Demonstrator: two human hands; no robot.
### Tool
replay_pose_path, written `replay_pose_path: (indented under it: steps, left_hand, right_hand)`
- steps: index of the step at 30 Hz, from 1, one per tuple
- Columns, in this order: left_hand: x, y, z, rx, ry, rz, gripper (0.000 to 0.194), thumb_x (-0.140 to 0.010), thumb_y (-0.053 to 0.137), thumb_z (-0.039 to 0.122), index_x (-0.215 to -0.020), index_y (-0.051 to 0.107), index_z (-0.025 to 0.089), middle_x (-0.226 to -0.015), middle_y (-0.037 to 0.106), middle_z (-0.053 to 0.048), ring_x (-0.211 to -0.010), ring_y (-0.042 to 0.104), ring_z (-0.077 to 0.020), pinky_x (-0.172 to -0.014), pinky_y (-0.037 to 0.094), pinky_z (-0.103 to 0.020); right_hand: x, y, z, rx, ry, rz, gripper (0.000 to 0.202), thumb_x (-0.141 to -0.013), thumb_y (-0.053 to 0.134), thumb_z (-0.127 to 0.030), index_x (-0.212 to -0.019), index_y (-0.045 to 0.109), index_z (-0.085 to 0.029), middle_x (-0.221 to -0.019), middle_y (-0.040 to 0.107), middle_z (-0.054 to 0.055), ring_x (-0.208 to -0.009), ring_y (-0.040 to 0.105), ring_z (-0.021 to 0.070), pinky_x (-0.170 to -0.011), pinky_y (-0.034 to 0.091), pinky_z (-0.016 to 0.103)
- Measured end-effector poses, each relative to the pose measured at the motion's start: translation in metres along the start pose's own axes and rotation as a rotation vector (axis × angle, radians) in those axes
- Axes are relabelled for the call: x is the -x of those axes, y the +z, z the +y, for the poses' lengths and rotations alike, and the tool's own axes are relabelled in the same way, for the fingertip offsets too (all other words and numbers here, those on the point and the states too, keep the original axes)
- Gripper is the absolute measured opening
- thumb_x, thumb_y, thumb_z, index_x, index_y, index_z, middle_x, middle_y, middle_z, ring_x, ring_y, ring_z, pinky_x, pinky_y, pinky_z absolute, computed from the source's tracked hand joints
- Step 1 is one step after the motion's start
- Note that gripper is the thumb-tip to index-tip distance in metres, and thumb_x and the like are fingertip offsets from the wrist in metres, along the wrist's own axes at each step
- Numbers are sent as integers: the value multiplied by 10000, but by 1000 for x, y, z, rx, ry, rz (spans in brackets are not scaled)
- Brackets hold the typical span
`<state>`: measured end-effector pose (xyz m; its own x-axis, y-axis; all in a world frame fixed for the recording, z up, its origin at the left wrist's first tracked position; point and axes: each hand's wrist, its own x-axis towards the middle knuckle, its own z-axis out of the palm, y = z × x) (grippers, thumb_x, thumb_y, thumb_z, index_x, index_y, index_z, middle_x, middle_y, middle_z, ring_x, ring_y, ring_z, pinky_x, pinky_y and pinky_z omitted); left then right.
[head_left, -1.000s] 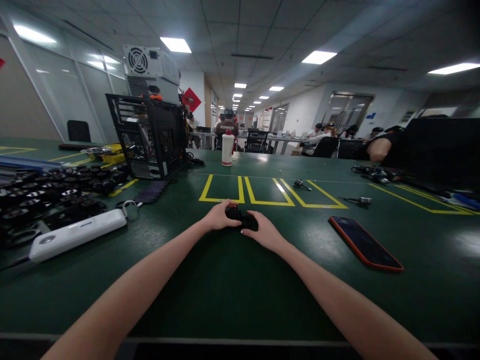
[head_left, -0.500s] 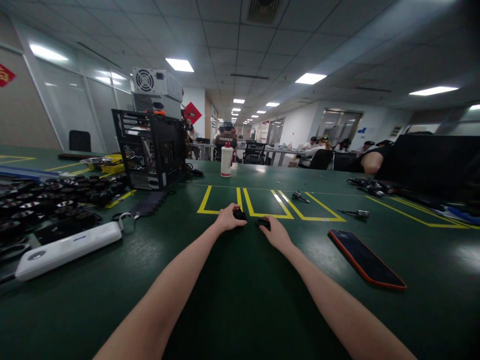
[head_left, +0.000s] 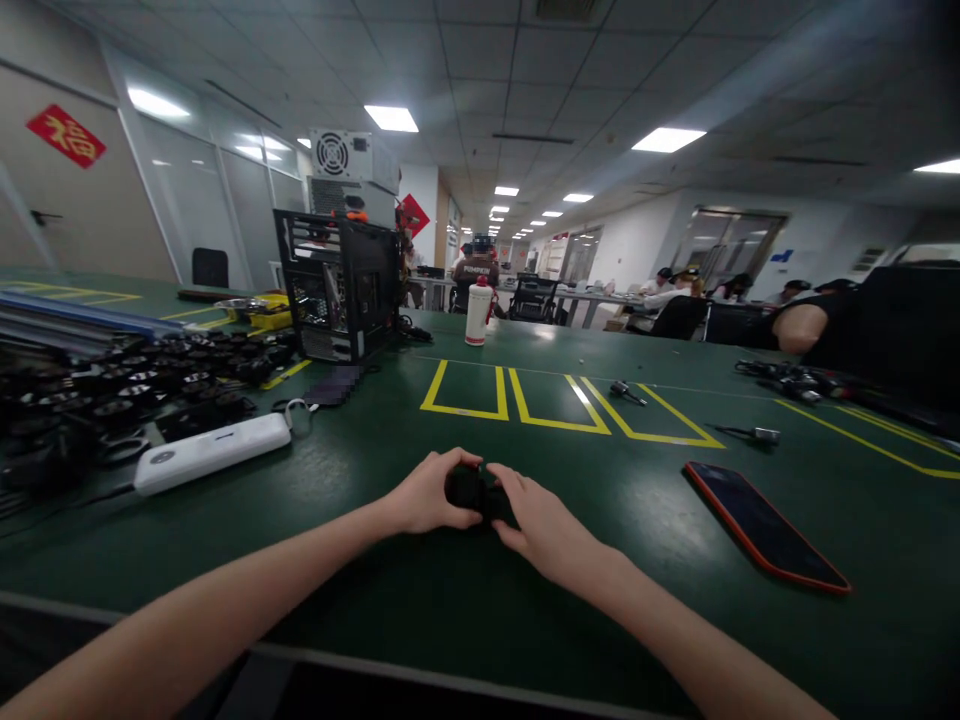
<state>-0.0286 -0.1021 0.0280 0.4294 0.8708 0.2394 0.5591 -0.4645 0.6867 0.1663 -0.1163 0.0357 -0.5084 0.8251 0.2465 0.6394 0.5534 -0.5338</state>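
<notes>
My left hand (head_left: 429, 494) is curled round a small black rounded part (head_left: 463, 488), thumb and forefinger on its edges. Facing it, my right hand (head_left: 546, 526) has its fingers and thumb closed about a second small black part (head_left: 498, 503). The two parts meet or nearly meet between my hands, low over the green table; whether they touch is too dark to tell. Their exact kind does not show.
An orange-edged phone (head_left: 765, 527) lies to the right, a white power strip (head_left: 214, 452) to the left. Beyond are yellow tape outlines (head_left: 559, 427), a small metal-and-black piece (head_left: 627, 393), a white bottle (head_left: 478, 315), an open computer case (head_left: 341, 290) and a heap of black parts (head_left: 127, 390).
Both hands have come nearer to me and closer together, bringing the two black parts side by side. My view has turned a little to the left.
</notes>
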Motion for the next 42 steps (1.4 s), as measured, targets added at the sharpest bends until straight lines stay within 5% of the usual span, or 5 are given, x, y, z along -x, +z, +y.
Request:
replay_pose_path:
  steps: [11,17,25,32,42]
  left_hand:
    - [133,-36,28,-123,24,65,620,-602,593,117,-1159,364,267,-1074,492,-19,-974,424,-188,-842,401,-331]
    - [163,-53,18,-318,73,51,619,-666,564,119,-1217,346,299,-1198,419,-43,-1029,367,-215,-880,378,-384]
    - [172,-64,26,-475,74,-18,401,-676,568,115,-1024,557,315,-1195,426,-25,-1004,388,-210,-847,409,-353]
    - [179,-85,3,-572,-6,57,314,-709,561,220,-1012,558,304,-1197,460,-9,-1025,431,-197,-866,402,-332]
    - [239,-193,-107,-697,-228,239,325,-693,554,392,-1010,525,324,-1044,580,23,-916,554,-206,-775,476,-344]
  right_hand:
    - [35,60,-93,-411,-41,-53,554,-713,543,-127,-1211,327,-240,-1185,475,51,-1092,476,188,-950,384,381]
    - [29,86,-117,-498,-68,11,553,-668,592,-81,-1135,355,-257,-1113,480,22,-1028,503,156,-909,426,321]
    - [22,89,-136,-402,-108,-111,397,-687,574,-86,-1037,443,-218,-1046,503,35,-919,547,174,-805,477,339]
    - [31,85,-113,-334,-93,-94,522,-666,625,-207,-1141,410,-230,-1251,400,54,-1156,408,201,-976,364,351]
    - [95,5,17,97,214,252,308,-746,493,-395,-1018,527,-253,-1150,517,55,-1021,539,220,-872,460,384]
